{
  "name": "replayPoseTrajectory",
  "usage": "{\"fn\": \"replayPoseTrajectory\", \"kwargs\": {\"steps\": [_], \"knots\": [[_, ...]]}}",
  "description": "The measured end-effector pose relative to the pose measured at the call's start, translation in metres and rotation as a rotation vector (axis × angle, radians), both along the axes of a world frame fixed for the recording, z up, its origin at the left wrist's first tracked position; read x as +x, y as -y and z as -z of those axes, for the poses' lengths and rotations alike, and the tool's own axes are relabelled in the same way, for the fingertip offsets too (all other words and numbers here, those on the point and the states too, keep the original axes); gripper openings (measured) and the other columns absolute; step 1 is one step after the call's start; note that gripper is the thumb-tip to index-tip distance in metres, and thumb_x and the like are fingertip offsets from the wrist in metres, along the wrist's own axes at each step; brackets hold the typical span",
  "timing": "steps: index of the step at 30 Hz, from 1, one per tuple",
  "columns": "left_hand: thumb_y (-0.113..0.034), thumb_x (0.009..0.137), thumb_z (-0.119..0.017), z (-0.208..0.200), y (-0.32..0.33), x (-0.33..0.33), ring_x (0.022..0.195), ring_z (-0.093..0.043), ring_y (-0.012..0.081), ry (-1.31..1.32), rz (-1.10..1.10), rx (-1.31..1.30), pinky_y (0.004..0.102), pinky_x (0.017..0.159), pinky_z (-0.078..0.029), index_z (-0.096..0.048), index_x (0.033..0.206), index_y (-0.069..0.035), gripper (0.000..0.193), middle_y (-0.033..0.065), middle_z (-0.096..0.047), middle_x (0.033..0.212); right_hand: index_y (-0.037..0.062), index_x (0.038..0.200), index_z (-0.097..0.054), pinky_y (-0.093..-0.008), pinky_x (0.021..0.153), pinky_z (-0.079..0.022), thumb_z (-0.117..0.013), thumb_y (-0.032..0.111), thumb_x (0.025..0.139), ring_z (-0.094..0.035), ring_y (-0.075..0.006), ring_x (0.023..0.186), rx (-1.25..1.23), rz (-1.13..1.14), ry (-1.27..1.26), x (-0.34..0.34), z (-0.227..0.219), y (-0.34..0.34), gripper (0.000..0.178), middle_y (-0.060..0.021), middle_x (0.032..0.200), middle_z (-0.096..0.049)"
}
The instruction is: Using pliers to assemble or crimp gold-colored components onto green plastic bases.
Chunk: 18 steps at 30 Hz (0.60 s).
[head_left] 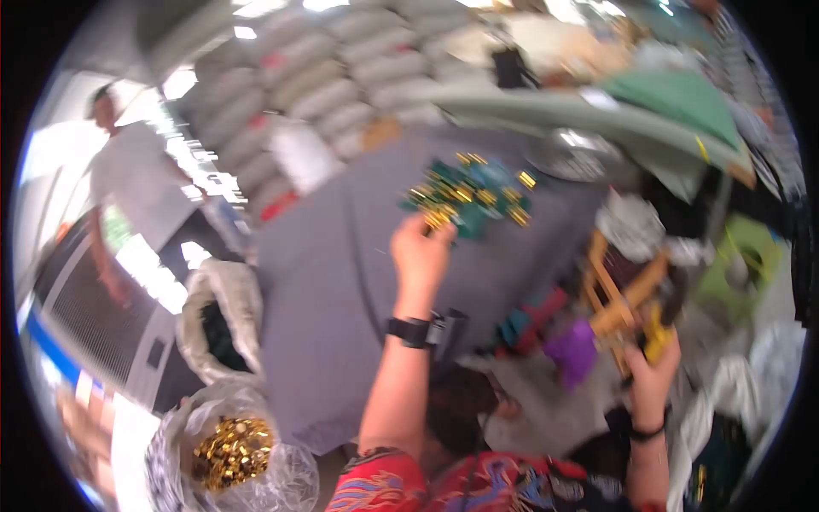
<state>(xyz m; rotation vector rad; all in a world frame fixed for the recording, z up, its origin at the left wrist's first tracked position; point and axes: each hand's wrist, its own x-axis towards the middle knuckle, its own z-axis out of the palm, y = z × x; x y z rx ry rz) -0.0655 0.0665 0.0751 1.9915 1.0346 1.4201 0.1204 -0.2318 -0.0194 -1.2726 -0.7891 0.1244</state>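
A pile of dark green pieces with shiny gold parts [467, 194] lies on the grey-covered table [320, 282]. My left hand [418, 258] reaches to the pile's near edge, fingers drawn together on a small gold piece [439, 220]. A dark watch is on that wrist. Off the table at the right, my right hand [655, 380] is closed around a yellow object [657, 334], too blurred to name. Beside it stands a light wooden frame [630, 305], with purple cloth [572, 352] next to it.
Small gold pieces [232, 452] fill a plastic-lined bag at lower left; an open white sack [223, 320] stands behind it. A round metal bowl [578, 155] sits at the table's far right. A person [141, 183] stands at left. Stacked sacks [333, 94] line the back.
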Motion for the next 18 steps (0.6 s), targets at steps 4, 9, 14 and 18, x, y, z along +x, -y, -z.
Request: {"fn": "replayPoseTrajectory", "kwargs": {"steps": [4,9,14,18], "knots": [[-0.003,0.081,-0.07,0.015,0.052,0.018,0.079,-0.058,0.0095,0.2,0.357,-0.288,0.0244,0.073,-0.047,-0.066,0.105,0.003,0.025,0.0031,-0.065,0.088,-0.0001,0.111,-0.056,-0.0294,0.084,-0.046,-0.067,0.005,0.074,-0.059,-0.0145,0.091,0.087,0.002,-0.092,0.003,-0.015,-0.024,0.039,-0.0037,0.099,-0.062],[-0.003,0.082,-0.07,0.155,0.06,0.089,0.086,-0.058,0.0103,0.164,0.561,-0.299,0.0241,0.08,-0.047,-0.064,0.108,0.005,0.028,0.0043,-0.066,0.095,-0.0006,0.117,-0.053,-0.0314,0.084,-0.049,-0.06,-0.007,0.07,-0.061,-0.0195,0.098,0.133,0.031,-0.093,0.019,-0.01,-0.03,0.048,-0.0083,0.108,-0.059],[-0.005,0.074,-0.074,0.22,0.089,0.138,0.104,-0.061,0.0268,0.095,0.641,-0.188,0.0339,0.091,-0.046,-0.066,0.1,0.001,0.029,0.0161,-0.064,0.112,0.0005,0.114,-0.054,-0.0292,0.089,-0.047,-0.06,-0.006,0.069,-0.057,-0.0131,0.097,0.045,0.037,-0.05,0.028,-0.002,-0.034,0.045,-0.0037,0.103,-0.058],[-0.007,0.073,-0.075,0.246,0.098,0.139,0.106,-0.061,0.0311,0.026,0.607,-0.157,0.0356,0.093,-0.047,-0.064,0.103,0.0,0.033,0.0176,-0.062,0.117,0.0007,0.118,-0.052,-0.03,0.09,-0.045,-0.06,-0.004,0.069,-0.055,-0.0172,0.101,-0.07,-0.011,0.169,0.04,0.004,-0.05,0.049,-0.007,0.108,-0.055]]}}
